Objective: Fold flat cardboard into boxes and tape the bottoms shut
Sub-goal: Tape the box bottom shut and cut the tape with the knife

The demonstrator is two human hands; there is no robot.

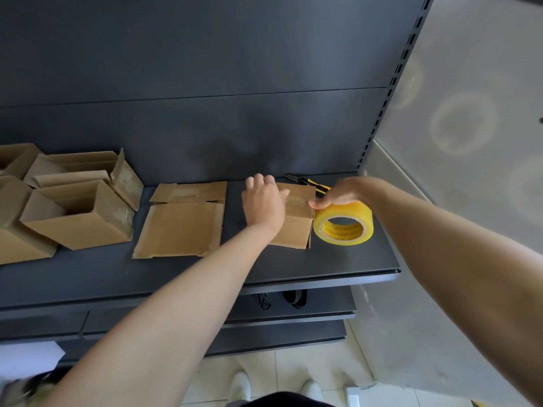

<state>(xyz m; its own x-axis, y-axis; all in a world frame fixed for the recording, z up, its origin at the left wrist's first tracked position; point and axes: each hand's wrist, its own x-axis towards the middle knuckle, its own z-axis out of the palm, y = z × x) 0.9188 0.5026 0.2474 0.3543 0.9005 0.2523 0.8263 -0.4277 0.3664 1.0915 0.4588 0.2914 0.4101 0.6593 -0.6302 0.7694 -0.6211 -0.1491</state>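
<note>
Box (293, 230): sits on shelf (264, 259), right of centre, close to back panel (205, 127). Closed face up, near wall toward camera.

Left hand (264, 202): palm-down on box top, fingers bent over far edge, thumb flat on top pointing right. Grasps box.

Right hand (338, 193): clamps top of tape roll (343, 229), thumb tip at box's top right edge.

Roll: stands on edge on shelf, touches box's right side, tilts back slightly. Hole faces camera, so axis runs front-to-back.

Tape strip (296, 199): clear, lies across box top. Long axis left-right, parallel to shelf front, from roll toward left thumb.

Knife (308, 182): yellow/black, lies behind box by back panel, long axis roughly left-right. Right end hidden by right hand; can't tell blade state.

Flat cardboard (179, 230): just left of box, not touching it. Lies flat, flaps toward back panel, long axis front-to-back.

Folded boxes (76, 212): piled further left on same shelf, nearest one tilted with open side up. Pile cut off by left frame edge.

Below: lower shelves (293, 315), white shoes (239, 386) on tiled floor (293, 365).
</note>
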